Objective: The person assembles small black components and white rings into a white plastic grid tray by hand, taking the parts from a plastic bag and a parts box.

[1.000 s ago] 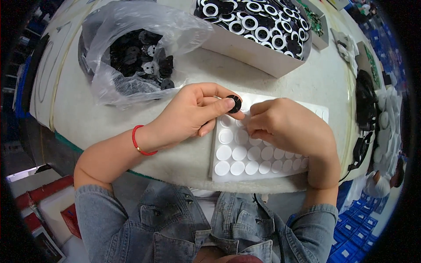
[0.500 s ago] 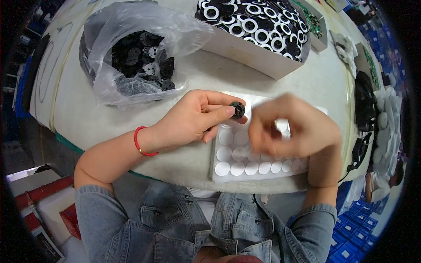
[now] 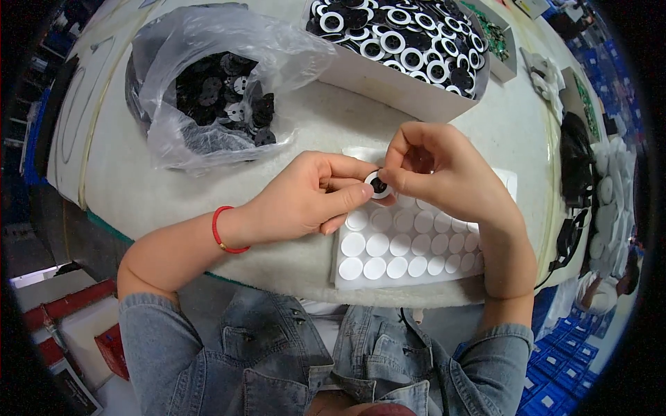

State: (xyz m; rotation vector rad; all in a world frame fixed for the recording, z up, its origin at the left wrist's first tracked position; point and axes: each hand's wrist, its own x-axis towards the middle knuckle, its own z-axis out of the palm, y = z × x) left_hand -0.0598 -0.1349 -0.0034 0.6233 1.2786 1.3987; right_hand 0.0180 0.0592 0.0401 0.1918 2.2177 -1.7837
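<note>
At ten o'clock from the hands, an open clear plastic bag [image 3: 277, 48] on the pale table [image 3: 316, 114] holds loose black discs [image 3: 211, 90]. The left hand [image 3: 298, 194], with a red cord bracelet [image 3: 217, 229] at its wrist, comes in from eight o'clock; its thumb and forefinger are closed on the edge of a white-ringed black disc [image 3: 378, 186], which sits between the two hands, just above the table's work area. At twelve o'clock beyond it, a pale cardboard box [image 3: 395, 87] is heaped with similar white-ringed discs [image 3: 392, 43]. At five o'clock lies a white sheet [image 3: 388, 282] bearing rows of round white pads [image 3: 397, 244], partly under the hands. The right hand [image 3: 444, 170], at three o'clock, has its thumb and forefinger drawn together at the ring's upper-right edge; whether they grip or merely press it is hard to tell. Farther out, toward one o'clock, a smaller box [image 3: 506, 69] contains green circuit boards [image 3: 492, 31].
</note>
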